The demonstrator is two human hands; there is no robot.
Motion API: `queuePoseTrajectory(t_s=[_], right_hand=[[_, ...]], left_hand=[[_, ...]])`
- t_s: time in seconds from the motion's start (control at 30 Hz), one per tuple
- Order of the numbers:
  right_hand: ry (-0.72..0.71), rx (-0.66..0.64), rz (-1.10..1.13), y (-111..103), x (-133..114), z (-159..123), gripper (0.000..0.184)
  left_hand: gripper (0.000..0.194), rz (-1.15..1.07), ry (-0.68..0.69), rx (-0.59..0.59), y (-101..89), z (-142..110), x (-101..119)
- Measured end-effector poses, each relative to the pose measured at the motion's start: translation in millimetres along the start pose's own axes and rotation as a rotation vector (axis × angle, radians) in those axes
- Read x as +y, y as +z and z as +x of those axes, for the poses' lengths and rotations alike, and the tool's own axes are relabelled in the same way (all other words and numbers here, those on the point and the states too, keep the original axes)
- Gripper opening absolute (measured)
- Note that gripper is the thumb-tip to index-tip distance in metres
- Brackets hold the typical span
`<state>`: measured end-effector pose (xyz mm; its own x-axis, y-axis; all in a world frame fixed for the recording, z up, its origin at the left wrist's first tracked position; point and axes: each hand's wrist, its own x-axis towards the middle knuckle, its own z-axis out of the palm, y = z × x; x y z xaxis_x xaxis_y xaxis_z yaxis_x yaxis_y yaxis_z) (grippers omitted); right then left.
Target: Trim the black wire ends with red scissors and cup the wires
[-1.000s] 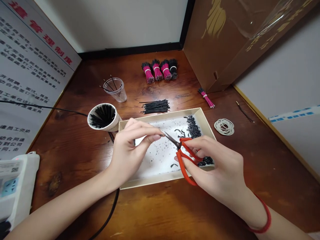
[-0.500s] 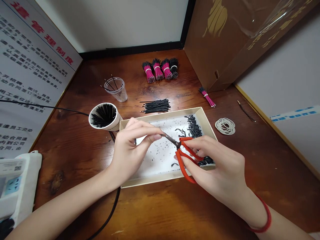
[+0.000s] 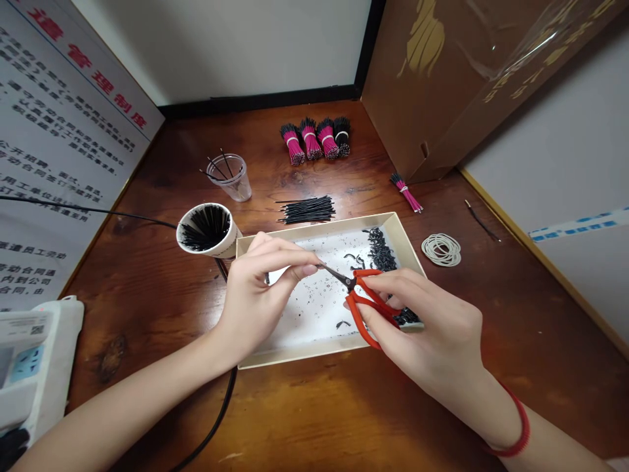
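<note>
Above the shallow cardboard box (image 3: 401, 237), my left hand (image 3: 260, 288) is closed in a pinch. Between its thumb and forefinger is a thin black wire, mostly hidden by the fingers. My right hand (image 3: 427, 328) grips small scissors with red handles (image 3: 362, 321). Their dark blades (image 3: 337, 275) point left and meet the left fingertips, close together around the spot where the wire is pinched. Lying in the box on its white bottom are tiny dark scraps and a heap of black cuttings (image 3: 382, 249) along the right side.
Behind the box lies a pile of black wires (image 3: 308, 209). A paper cup of black wires (image 3: 183, 244) and a clear plastic cup (image 3: 240, 190) stand left. Banded pink-and-black bundles (image 3: 310, 141) are at the back, a smaller bundle (image 3: 407, 194) and white rubber bands (image 3: 441, 250) right.
The scissors' red handles have come closer together, and the blades have closed further. My left hand keeps its pinch in nearly the same place.
</note>
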<state>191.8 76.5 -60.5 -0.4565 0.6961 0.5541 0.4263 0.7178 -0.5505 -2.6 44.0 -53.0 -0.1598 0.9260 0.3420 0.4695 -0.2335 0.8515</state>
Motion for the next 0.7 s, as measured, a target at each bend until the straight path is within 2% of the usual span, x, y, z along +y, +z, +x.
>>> queuePoseTrajectory(t_s=[0.13, 0.33, 0.7], right_hand=[[0.013, 0.016, -0.004, -0.3, -2.2, 1.4, 0.018], [0.088, -0.026, 0.007, -1.3, -4.0, 1.5, 0.017], [0.06, -0.032, 0.007, 0.1, -2.5, 1.6, 0.017]], left_hand=[[0.017, 0.002, 0.004, -0.001, -0.7, 0.2, 1.4], [0.017, 0.01, 0.006, -0.002, -1.0, -0.1, 2.5], [0.019, 0.009, 0.012, 0.003, -0.5, 0.5, 3.3]])
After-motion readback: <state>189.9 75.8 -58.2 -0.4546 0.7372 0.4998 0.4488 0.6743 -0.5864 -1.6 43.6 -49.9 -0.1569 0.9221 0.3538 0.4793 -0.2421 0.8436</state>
